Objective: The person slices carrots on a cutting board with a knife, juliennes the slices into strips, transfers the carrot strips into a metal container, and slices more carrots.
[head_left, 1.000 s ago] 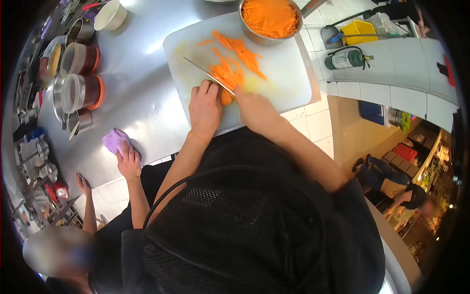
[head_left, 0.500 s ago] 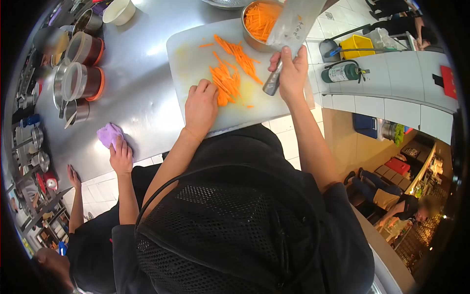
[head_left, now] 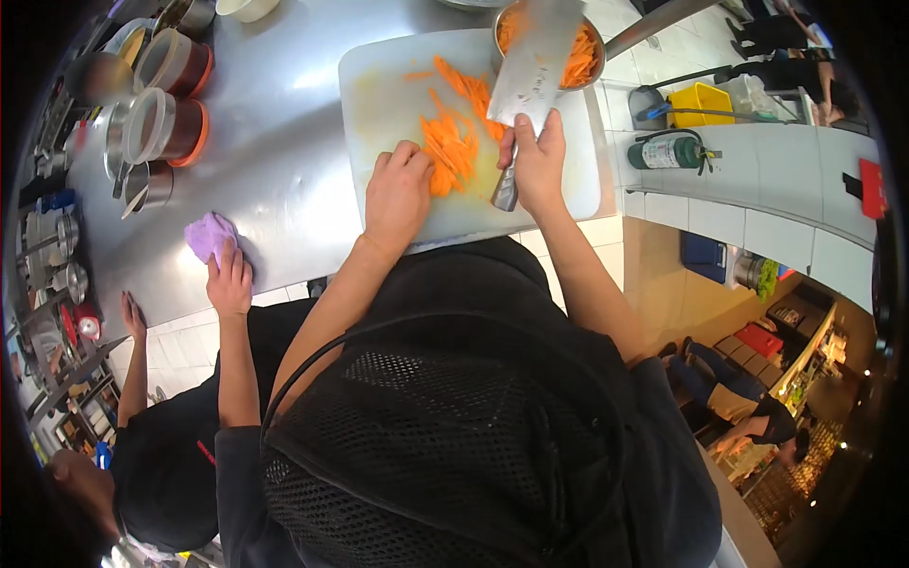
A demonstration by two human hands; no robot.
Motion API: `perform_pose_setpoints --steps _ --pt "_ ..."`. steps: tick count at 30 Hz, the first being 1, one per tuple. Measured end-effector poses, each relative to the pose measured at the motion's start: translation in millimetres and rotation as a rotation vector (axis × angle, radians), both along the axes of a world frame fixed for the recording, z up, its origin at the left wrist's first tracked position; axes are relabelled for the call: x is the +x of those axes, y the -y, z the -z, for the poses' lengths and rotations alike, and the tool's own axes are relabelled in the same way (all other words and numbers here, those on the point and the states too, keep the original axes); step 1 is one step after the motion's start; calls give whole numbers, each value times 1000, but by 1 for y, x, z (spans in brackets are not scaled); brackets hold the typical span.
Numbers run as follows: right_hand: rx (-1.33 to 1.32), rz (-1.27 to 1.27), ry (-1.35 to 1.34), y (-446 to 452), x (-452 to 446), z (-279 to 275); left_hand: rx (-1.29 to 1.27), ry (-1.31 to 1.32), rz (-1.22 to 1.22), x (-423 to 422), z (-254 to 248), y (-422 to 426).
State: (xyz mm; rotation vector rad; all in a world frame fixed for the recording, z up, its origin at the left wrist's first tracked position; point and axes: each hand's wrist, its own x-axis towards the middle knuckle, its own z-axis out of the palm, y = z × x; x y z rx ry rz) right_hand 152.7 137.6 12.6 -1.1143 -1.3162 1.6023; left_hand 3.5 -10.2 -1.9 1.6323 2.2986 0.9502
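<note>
Stainless-steel worktop [head_left: 284, 142], with bright glare across the middle. Placed at its right-hand end: white cutting board [head_left: 568, 156], stained yellow in patches. Beyond this edge, pale floor tiles [head_left: 606, 251], a white-tiled ledge [head_left: 786, 151] with green fire extinguisher [head_left: 663, 153] against it, and a yellow bin [head_left: 701, 102]. At far right, under warm light, one person [head_left: 757, 412] in dark top beside shelving. On the board, left of centre: cut carrot sticks [head_left: 449, 151] in loose heaps. At the board's far right corner: metal bowl [head_left: 600, 68] filled with more orange shreds, in view partly covered by a broad cleaver [head_left: 530, 83]. Right hand [head_left: 536, 163]: closed round the cleaver's handle, with thumb up by the base of the blade. Left hand [head_left: 398, 189]: half curled, with fingertips down at the left edge of the sticks; impossible to tell whether gripping any. At far left of the worktop: two clear tubs [head_left: 163, 128] of dark red contents, a small metal pot [head_left: 149, 187] with utensil inside, and, farther off, a white bowl [head_left: 248, 8]. Near the front edge: purple cloth [head_left: 206, 235] under a co-worker's hand [head_left: 230, 279]. Across the lower middle, hiding whatever lies beneath: black mesh fabric [head_left: 426, 426].
</note>
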Motion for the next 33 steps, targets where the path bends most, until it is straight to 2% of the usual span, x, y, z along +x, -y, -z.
perform_pose_setpoints --steps 2,12,22,25,27,28,30,33 --pt "-72 -172 33 4 4 2 18 1 2 0 0 0" --pt "-219 -509 316 10 22 -19 26 12 -15 1 -1 -1" --pt "-220 -595 327 12 19 -23 14 25 -14 1 -3 -1" --pt "-193 -622 417 14 20 -30 8 25 -9 0 -3 -1" --pt "156 -652 537 22 23 -34 -15 16 1 -1 -4 1" --pt "156 -653 537 28 26 -38 -37 5 15 -2 -5 2" --pt "583 -705 844 45 34 -52 -63 5 19 -2 -8 1" --pt "605 -793 990 68 36 -81 -119 9 25 -3 -10 -2"
